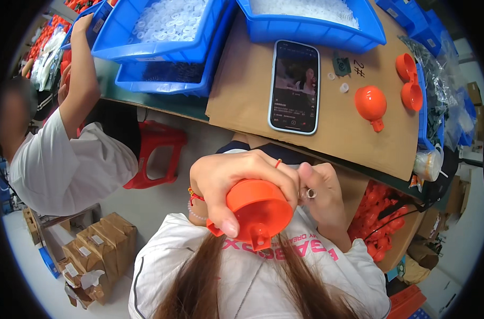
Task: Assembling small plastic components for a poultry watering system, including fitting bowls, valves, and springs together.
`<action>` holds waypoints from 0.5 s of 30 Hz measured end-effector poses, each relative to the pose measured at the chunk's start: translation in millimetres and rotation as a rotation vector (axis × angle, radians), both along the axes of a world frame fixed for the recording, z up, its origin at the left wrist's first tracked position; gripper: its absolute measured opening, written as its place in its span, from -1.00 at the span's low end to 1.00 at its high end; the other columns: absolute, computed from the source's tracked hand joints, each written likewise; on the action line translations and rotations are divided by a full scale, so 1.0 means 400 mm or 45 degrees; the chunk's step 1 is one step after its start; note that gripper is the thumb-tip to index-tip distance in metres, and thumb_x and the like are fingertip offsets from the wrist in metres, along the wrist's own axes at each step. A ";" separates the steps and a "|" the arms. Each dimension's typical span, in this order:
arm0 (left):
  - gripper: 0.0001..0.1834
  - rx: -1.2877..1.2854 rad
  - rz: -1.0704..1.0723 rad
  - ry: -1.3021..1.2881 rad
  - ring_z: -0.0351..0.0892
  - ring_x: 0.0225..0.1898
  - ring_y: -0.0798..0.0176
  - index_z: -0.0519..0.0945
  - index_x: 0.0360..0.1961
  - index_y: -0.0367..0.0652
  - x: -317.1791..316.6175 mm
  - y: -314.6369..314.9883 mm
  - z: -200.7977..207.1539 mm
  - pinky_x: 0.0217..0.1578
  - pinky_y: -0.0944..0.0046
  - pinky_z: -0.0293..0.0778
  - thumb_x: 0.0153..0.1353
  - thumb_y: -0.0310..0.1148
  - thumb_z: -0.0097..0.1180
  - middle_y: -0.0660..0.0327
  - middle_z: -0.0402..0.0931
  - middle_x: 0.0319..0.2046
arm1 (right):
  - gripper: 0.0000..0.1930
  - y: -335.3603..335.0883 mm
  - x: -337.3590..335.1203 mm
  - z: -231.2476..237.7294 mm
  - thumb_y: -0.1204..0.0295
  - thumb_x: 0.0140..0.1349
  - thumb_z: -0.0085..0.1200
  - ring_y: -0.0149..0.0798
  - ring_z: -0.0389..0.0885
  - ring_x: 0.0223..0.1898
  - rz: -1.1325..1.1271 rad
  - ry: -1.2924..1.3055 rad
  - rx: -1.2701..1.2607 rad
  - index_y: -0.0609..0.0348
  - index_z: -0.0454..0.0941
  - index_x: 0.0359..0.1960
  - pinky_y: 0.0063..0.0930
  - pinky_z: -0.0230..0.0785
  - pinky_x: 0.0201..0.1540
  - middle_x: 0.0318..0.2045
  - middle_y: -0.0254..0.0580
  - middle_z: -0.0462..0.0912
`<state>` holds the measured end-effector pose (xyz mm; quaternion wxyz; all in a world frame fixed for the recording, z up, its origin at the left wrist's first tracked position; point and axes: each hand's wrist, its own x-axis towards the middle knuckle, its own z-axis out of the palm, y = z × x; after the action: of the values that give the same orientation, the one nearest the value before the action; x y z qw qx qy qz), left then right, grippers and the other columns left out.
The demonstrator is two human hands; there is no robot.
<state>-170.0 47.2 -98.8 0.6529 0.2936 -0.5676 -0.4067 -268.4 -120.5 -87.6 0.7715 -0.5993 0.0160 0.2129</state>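
My left hand (215,181) is wrapped round a hollow orange-red plastic cup (259,210). Its round opening faces up toward me, with small tabs on the rim. Close beside the cup's right side, my right hand (324,194) has its fingers curled and its thumb raised. Whatever those fingers hold, if anything, is hidden. Both hands are in front of my chest, short of the table edge. On the cardboard-covered table (353,141) lie a round orange-red part (370,102) with a small spout and an orange-red piece with two cups (409,82).
A phone (295,87) lies on the cardboard near small clear rings (344,87) and a dark green part (342,65). Blue bins (157,52) of small white pieces stand behind. Many orange-red parts (377,218) fill a box at right. Another person (72,154) sits at left near a red stool (159,149).
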 end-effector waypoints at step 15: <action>-0.33 0.094 0.220 0.038 0.43 -0.35 0.14 0.47 -0.33 -0.38 -0.019 -0.009 -0.015 -0.29 0.27 0.34 -0.30 0.04 0.26 0.05 0.45 -0.38 | -0.70 -0.030 -0.017 0.005 0.30 0.12 0.07 -0.52 0.31 -0.69 -0.413 -0.466 -0.456 0.26 0.40 -0.63 -0.61 0.18 -0.62 -0.74 -0.36 0.40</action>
<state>-177.5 43.7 -104.9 0.6826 0.3592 -0.5149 -0.3739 -275.3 -132.7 -85.6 0.6676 -0.7438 0.0093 -0.0309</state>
